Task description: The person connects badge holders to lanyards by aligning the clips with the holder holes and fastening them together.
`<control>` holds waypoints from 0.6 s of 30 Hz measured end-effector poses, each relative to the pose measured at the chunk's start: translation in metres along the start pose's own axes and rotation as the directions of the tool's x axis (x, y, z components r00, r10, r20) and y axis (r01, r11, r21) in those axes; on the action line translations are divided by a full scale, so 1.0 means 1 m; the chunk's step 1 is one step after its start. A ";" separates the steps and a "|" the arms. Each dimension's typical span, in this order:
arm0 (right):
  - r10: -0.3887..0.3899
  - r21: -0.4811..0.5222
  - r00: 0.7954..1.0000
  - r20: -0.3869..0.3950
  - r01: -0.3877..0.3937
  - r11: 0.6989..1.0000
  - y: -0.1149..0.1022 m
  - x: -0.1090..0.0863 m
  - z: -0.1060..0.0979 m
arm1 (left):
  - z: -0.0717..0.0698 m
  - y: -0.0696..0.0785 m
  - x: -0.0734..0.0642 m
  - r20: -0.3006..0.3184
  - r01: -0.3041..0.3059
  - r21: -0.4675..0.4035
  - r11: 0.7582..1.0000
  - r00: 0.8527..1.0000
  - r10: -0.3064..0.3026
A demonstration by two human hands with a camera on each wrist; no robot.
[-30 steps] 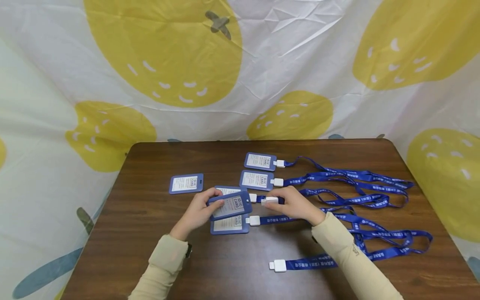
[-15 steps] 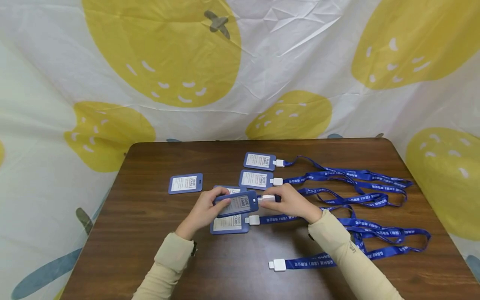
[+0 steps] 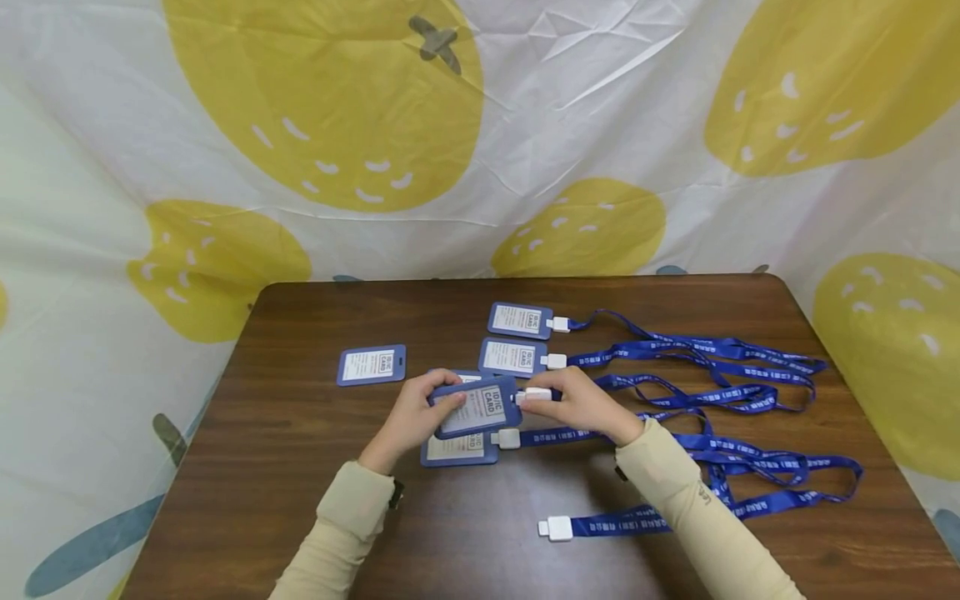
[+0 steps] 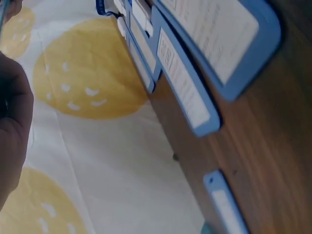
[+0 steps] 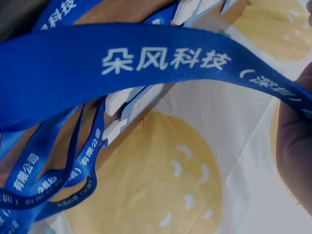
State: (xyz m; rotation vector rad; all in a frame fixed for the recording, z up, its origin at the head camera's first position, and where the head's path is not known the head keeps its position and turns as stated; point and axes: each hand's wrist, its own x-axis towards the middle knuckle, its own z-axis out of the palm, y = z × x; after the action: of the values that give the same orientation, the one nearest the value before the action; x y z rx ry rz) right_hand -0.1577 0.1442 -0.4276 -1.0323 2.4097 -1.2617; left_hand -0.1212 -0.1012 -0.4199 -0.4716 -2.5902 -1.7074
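Observation:
My left hand [image 3: 411, 418] pinches a blue badge holder [image 3: 489, 405] by its left end, thumb on the front face. The white clip [image 3: 537, 394] of a blue lanyard is pinched in my right hand [image 3: 587, 403], its small tab right at the slotted end of the holder. In the right wrist view, this lanyard's strap [image 5: 165, 58] runs into the right hand [image 5: 295, 146]. Beneath the held holder lie two more holders, partly covered; the nearer one [image 3: 459, 450] has a clip [image 3: 507, 438] on its end. The left wrist view shows the left hand [image 4: 14, 122] only in part.
Two holders with lanyards, the far one [image 3: 520, 321] and the nearer one [image 3: 513, 356], lie behind the hands. A loose holder [image 3: 371, 365] sits to the left. In front is another lanyard clip [image 3: 558, 528]. Tangled straps [image 3: 750, 400] spread over the right of the brown table [image 3: 247, 500].
My left hand has moved right with the badge holder, bringing its slotted end up to the clip. The right hand has stayed nearly in place, still pinching the clip.

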 end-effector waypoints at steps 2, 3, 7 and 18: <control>0.026 0.048 1.000 0.012 -0.026 0.998 0.000 0.000 0.000 | 0.000 0.007 0.000 -0.022 0.049 -0.056 0.997 0.998 -0.050; 0.034 0.076 0.999 0.020 -0.036 0.996 0.000 0.000 0.000 | 0.000 0.009 0.000 -0.032 0.077 -0.090 0.993 0.996 -0.081; 0.063 0.213 0.995 0.073 -0.078 0.974 -0.001 -0.001 0.000 | 0.007 -0.008 0.005 -0.072 0.183 -0.274 0.944 0.975 -0.210; 0.138 0.565 0.975 0.173 -0.213 0.798 0.010 0.003 -0.001 | 0.029 -0.031 0.021 -0.186 0.200 -0.349 0.916 0.943 -0.277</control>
State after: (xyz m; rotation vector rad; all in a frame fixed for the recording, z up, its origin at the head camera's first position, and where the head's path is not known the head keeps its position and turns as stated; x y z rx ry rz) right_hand -0.1658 0.1467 -0.4346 -0.6573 1.7791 -1.6544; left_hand -0.1438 -0.0810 -0.4562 0.0572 -2.2853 -2.1355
